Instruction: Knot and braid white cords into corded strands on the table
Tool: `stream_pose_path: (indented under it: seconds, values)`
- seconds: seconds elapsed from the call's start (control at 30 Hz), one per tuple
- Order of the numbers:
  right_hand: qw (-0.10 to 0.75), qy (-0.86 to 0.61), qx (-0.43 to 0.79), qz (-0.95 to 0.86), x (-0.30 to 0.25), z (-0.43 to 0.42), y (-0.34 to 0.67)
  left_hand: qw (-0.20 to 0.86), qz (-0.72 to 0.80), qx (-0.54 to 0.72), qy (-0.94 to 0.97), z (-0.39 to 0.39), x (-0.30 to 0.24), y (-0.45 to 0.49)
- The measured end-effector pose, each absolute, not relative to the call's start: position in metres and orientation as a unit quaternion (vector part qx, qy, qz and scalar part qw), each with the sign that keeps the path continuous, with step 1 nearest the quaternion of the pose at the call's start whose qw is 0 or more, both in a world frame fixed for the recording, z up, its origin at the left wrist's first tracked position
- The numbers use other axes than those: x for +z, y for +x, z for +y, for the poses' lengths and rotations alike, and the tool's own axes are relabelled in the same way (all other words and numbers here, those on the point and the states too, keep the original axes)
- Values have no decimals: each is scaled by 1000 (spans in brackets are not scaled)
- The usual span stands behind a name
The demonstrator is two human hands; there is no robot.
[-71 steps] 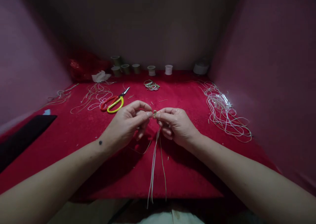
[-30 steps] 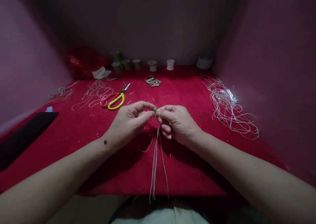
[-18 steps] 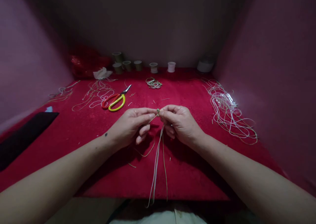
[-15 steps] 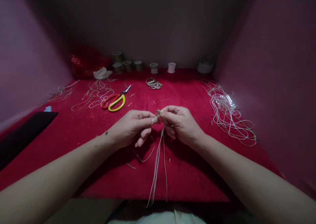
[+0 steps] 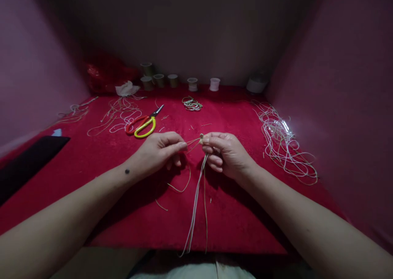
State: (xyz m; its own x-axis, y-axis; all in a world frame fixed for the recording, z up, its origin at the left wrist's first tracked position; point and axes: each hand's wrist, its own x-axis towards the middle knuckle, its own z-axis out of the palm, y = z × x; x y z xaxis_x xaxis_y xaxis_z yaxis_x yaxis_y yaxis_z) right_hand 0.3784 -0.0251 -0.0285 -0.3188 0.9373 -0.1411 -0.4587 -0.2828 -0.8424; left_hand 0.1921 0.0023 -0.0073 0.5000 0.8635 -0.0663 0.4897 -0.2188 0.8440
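Between the thumb and fingers of my right hand (image 5: 225,151) is a small knotted piece of cord (image 5: 201,137), its green-and-pale knot just showing above the fingertips. From under that hand several pale and tan cords (image 5: 196,193) hang down past the table's front edge. My left hand (image 5: 164,148) pinches thin strands that stretch from the knot, drawn out to the left. A gap separates the two hands, bridged only by these strands. A loose tan cord end (image 5: 184,189) curves on the cloth below my left hand.
Scissors (image 5: 144,125) with red and yellow handles lie at left centre. Tangled cords (image 5: 285,148) spread on the right, others (image 5: 123,111) on the left. A knotted cord bundle (image 5: 192,104) lies before spools (image 5: 192,84) along the back. A black object (image 5: 30,164) sits far left.
My left hand has moved left, away from my right hand, pulling the strands out between them. The right hand keeps its pinch on the knotted piece.
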Motion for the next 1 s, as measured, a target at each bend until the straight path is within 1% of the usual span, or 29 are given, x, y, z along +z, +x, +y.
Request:
stream_pose_path:
  seconds: [0.1, 0.13, 0.17, 0.23, 0.33, 0.47, 0.6, 0.73, 0.87, 1.0]
  values:
    - [493, -347, 715, -354, -30, -24, 377, 165, 386, 249, 873, -2, -9, 189]
    - [497, -352, 710, -355, -30, -24, 377, 94, 361, 248, 894, -4, -10, 188]
    - [500, -357, 704, -356, -30, -24, 376, 44, 339, 240, 909, -6, -12, 187]
    - [504, -367, 694, -360, -31, -25, 374, -8, 307, 212, 928, -10, -13, 186]
    - [508, -378, 679, -370, -33, -26, 372, -39, 277, 203, 938, -13, -14, 186]
    - [518, -380, 655, -399, -35, -28, 370, -46, 223, 226, 947, -15, -13, 190]
    - [513, -392, 633, -427, -37, -29, 369, -66, 185, 207, 958, -17, -13, 195]
    - [503, -412, 602, -462, -35, -31, 369, -69, 175, 205, 961, -20, -12, 199]
    - [479, -447, 571, -496, -32, -33, 368, -49, 182, 205, 960, -21, -9, 200]
    - [470, -477, 502, -547, -34, -31, 368, -32, 201, 220, 954, -18, -6, 197]
